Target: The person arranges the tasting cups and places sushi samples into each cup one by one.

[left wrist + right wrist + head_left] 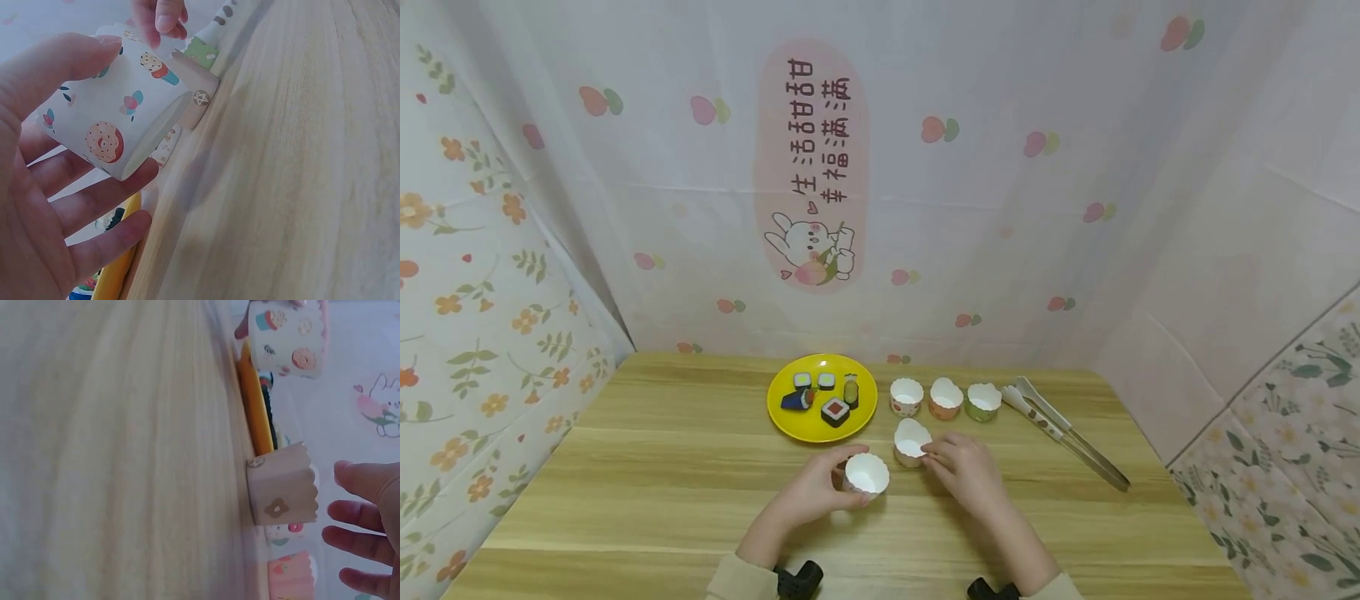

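My left hand [817,490] grips a white paper baking cup [128,103] printed with doughnuts and cupcakes, thumb on one side and fingers on the other. The left wrist view shows its base raised off the wood. A beige paper baking cup [284,487] with a scalloped rim stands on the table, just left of my right hand [968,471]. Spread, relaxed fingers [359,540] of that hand lie close to the rim in the right wrist view, with a gap showing. In the head view the fingertips overlap the rim.
Three more paper cups, one dotted white [906,408], one orange [946,410] and one green [982,412], line up behind. A yellow plate [790,427] of toy sushi [835,412] sits left of them. Metal tongs [1067,437] lie at the right. A curtain [1000,250] hangs at the back.
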Demonstrator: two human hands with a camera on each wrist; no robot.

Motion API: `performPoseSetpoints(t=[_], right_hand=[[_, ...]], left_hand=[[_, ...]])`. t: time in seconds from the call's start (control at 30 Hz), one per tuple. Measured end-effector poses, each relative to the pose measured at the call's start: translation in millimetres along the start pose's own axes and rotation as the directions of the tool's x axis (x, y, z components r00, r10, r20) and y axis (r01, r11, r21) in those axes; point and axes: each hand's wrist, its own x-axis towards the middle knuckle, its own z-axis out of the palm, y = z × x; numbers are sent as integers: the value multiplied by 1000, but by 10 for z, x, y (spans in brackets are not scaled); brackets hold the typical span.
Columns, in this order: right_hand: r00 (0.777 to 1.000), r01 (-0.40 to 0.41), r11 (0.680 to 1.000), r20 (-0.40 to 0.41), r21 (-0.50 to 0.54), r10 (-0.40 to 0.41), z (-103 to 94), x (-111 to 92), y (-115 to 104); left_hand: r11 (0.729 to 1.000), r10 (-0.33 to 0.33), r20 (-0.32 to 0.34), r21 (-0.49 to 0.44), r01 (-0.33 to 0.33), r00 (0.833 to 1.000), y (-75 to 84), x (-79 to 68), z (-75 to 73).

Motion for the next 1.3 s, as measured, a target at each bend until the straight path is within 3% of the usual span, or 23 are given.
performPoseSetpoints(t=[0.23,0.5,1.03,1.3], right_hand=[[995,95,995,-29,38,-94,-75,-29,-121],[982,184,975,11,125,-187,-79,-69,-271],[965,244,956,60,162,-256,25,-174,-407],[969,227,959,62,170,-241,50,-197,-420]], left_hand=[[1000,-7,-1,12,7,1000,15,2,3],[1000,21,1,18,-21,1000,43,-1,13],[999,47,16,23,-48,999,72,1,39],[999,37,34,23,-38,999,92,3,55]])
